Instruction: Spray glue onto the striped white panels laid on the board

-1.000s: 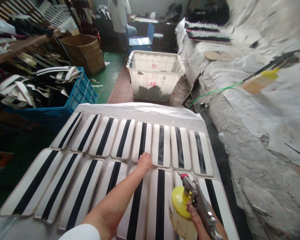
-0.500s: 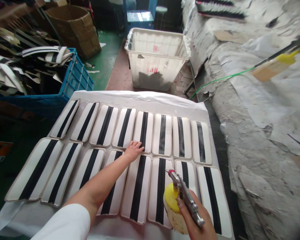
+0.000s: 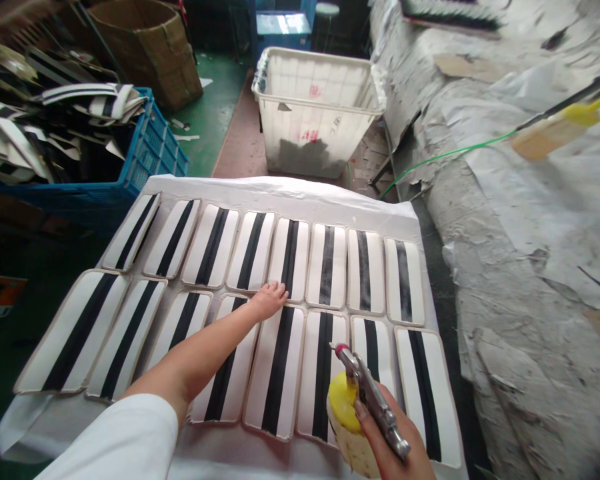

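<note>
Two rows of white panels with black centre stripes [image 3: 325, 264] lie on a white-covered board [image 3: 285, 193]. My left hand [image 3: 269, 298] reaches out over them, fingers stretched flat on the seam between the back row and the front row. My right hand [image 3: 393, 447] at the bottom edge is closed round a metal spray gun [image 3: 373, 398] with a yellow-lidded cup [image 3: 343, 407], held above the front-row panels.
A white plastic tub [image 3: 316, 110] stands beyond the board. A blue crate [image 3: 150, 157] heaped with striped pieces is at the left, a cardboard box [image 3: 150, 47] behind it. A paper-crusted bench [image 3: 520, 220] runs along the right, with a green hose [image 3: 445, 157] and another spray gun [image 3: 560, 123].
My left hand drew back slightly to the left and its fingers spread flat. The view tilted down, and the spray gun in my right hand stayed low at the bottom.
</note>
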Demonstrator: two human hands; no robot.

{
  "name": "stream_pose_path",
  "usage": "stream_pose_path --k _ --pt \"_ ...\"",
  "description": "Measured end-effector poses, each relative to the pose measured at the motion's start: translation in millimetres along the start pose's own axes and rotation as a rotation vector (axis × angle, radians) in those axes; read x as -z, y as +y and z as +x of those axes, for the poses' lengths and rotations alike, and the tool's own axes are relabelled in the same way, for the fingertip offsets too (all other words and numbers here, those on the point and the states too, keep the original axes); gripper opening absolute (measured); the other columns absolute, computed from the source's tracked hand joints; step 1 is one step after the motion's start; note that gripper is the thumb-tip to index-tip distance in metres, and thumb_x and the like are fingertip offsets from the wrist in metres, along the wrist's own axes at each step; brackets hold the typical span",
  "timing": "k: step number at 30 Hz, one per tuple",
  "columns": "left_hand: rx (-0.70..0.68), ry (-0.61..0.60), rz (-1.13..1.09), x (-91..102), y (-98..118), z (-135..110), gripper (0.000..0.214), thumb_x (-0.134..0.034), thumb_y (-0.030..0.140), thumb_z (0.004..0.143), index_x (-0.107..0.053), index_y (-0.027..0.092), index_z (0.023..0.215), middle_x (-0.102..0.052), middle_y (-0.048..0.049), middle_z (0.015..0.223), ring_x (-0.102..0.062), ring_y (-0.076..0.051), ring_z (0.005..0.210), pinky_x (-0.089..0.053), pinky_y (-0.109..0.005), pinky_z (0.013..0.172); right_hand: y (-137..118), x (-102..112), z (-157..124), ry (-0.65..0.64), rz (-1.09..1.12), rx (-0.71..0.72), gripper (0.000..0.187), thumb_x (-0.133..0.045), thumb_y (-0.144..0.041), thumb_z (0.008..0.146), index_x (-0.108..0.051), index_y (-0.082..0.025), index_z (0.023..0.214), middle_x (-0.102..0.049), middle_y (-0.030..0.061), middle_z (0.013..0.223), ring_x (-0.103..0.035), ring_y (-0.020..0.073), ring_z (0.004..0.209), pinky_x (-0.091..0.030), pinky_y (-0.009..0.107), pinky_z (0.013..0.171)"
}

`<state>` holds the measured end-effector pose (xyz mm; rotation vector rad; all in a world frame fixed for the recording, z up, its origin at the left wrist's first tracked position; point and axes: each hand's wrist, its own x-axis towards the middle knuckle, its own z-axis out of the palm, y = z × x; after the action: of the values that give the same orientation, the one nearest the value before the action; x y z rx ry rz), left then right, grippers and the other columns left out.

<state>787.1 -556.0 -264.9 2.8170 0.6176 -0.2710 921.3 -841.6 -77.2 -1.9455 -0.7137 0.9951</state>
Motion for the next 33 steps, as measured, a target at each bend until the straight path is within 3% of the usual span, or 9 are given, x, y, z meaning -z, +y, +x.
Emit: stream_pose_path --k 10,14,26,31,33 --pt "-0.01 -0.064 -0.079 4.6 1.7 -2.2 0.047 -0.04 0.005 0.087 -0.057 0.01 0.13 -0.045 -0.0227 0.142 -0.041 -0.037 0.131 -0.039 -0.054 0.102 0.1 -1.0 -2.5 -0.052 -0.005 -0.025 0.045 -0.06 -0.053 0.085 -0.063 -0.02 0.115 -0.07 0.0078 0.106 -0.065 0.0253 0.1 -0.052 0.029 0.087" --pt "-0.002 -0.057 -0.101 2.5 -0.5 -2.5 0.048 -0.043 0.005 0.085 -0.056 0.014 0.131 -0.046 -0.0203 0.142 -0.041 -0.036 0.132 -0.04 -0.053 0.102 -0.3 -1.4 -1.3 -0.019 -0.011 0.011 0.042 -0.062 -0.05 0.085 -0.063 -0.022 0.115 -0.07 0.006 0.109 -0.065 0.0233 0.102 -0.051 0.025 0.088" --pt "-0.008 0.003 -0.073 -4.3 -2.1 -2.6 0.046 -0.046 0.006 0.085 -0.057 0.018 0.128 -0.049 -0.0173 0.14 -0.045 -0.031 0.129 -0.043 -0.048 0.1 14.0 3.6 30.1 -0.087 -0.081 0.127 0.042 -0.055 -0.043 0.092 -0.053 -0.024 0.129 -0.064 0.0057 0.123 -0.061 0.0226 0.113 -0.049 0.025 0.096" --pt "-0.033 0.037 -0.06 4.3 -2.8 0.6 0.04 -0.044 0.007 0.086 -0.062 0.021 0.119 -0.059 -0.0136 0.127 -0.055 -0.027 0.115 -0.021 -0.057 0.113 1.5 0.3 38.4 -0.07 -0.031 0.117 0.045 -0.056 -0.041 0.092 -0.051 -0.023 0.132 -0.063 0.0073 0.125 -0.06 0.0248 0.114 -0.05 0.028 0.096" --pt "-0.024 0.082 -0.046 6.8 -5.1 2.9 0.039 -0.043 0.008 0.087 -0.063 0.022 0.117 -0.06 -0.0123 0.126 -0.053 -0.026 0.119 -0.013 -0.059 0.115 -1.9 -0.5 42.6 -0.064 -0.024 0.138 0.044 -0.056 -0.041 0.092 -0.052 -0.023 0.131 -0.064 0.0075 0.123 -0.061 0.0247 0.113 -0.051 0.028 0.095"
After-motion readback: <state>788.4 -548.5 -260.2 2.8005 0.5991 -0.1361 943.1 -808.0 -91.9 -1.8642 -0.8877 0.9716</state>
